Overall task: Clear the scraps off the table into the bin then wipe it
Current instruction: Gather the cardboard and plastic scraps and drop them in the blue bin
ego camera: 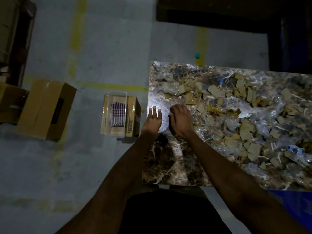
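Here: left hand (153, 119) flat at table (170, 166) edge, right hand (181, 121) curled.

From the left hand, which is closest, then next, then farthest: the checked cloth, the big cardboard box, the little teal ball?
1. Checked cloth, in the clear tub beside the left hand.
2. Teal ball, on the floor beyond the table.
3. Cardboard box, far left on the floor.

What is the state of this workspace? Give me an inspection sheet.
Surface: marble table, near left part bare.
Job's things: cardboard scraps and clear plastic bits strewn over it; checked cloth in a clear tub on a box beside the table.
Clutter: open cardboard box, teal ball on the floor.
Hands: left hand flat at table edge; right hand curled on the top, contents unclear.
Cables: nothing seen.
Surroundings: grey floor, yellow lines.
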